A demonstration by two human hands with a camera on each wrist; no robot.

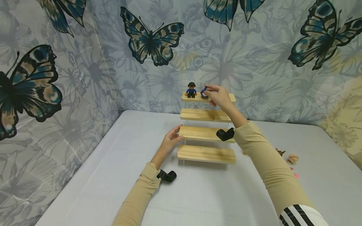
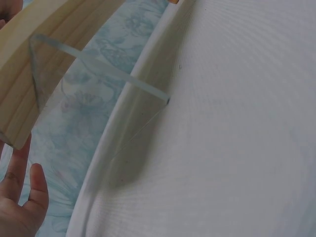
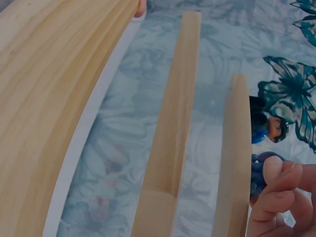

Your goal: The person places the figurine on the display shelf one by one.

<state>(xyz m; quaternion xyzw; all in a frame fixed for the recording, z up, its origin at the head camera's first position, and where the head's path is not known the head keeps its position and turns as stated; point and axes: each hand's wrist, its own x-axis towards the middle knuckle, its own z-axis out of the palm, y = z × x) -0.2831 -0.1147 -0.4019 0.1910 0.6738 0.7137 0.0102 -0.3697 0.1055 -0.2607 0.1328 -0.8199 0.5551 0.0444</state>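
A small dark blue and purple toy figure (image 1: 204, 92) is at the top tier of a wooden stepped shelf (image 1: 206, 153). My right hand (image 1: 219, 95) pinches it between thumb and fingers, right at the board's surface. In the right wrist view the fingers partly hide this figure (image 3: 257, 173). To its left, a toy figure with black hair and a blue top (image 1: 191, 90) stands upright on the same tier. My left hand (image 1: 171, 139) touches the left end of the second tier from the bottom, its fingers fairly straight in the left wrist view.
The shelf has several wooden boards on clear supports (image 2: 103, 69), standing on a white-covered table (image 1: 99, 175). To the right lie a brown toy (image 1: 280, 152), a peach-coloured toy (image 1: 293, 158) and small pink pieces (image 1: 296, 175). A butterfly-print backdrop (image 1: 169, 84) rises behind.
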